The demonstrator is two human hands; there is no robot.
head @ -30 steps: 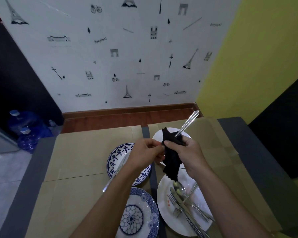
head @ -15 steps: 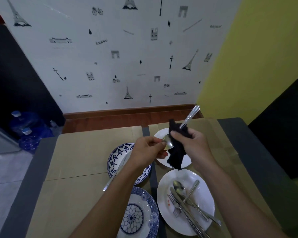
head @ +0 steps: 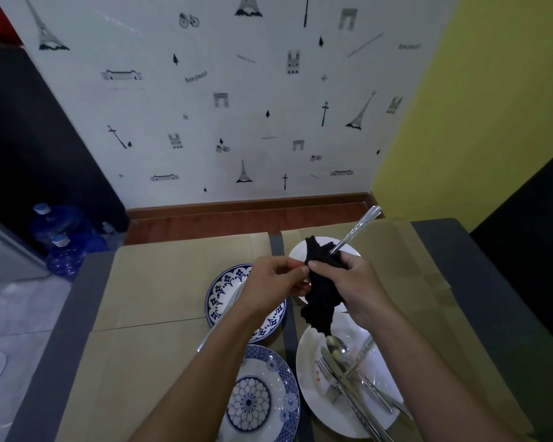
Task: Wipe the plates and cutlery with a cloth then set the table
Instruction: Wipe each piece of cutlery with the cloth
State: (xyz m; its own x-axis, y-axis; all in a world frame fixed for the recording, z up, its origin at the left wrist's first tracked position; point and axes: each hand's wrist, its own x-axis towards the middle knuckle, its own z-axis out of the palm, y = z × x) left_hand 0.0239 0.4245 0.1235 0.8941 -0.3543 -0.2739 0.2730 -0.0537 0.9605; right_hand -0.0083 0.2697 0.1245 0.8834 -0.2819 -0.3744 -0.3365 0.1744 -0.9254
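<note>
My right hand (head: 361, 282) is curled around the black cloth (head: 320, 298), which is bunched over a utensil (head: 358, 228). My left hand (head: 275, 280) pinches at the cloth's edge, but I cannot tell whether it has cloth or the hidden end. Both are held above the surface (head: 173, 282). The handle runs up and away to the right out of my right fist, so I judge the next wipe should follow that line.

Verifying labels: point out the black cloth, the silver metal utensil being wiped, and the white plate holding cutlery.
black cloth (head: 320, 298), head view, hanging middle.
silver metal utensil (head: 356, 229), head view, handle.
white plate (head: 305, 362), head view, left rim.
</note>
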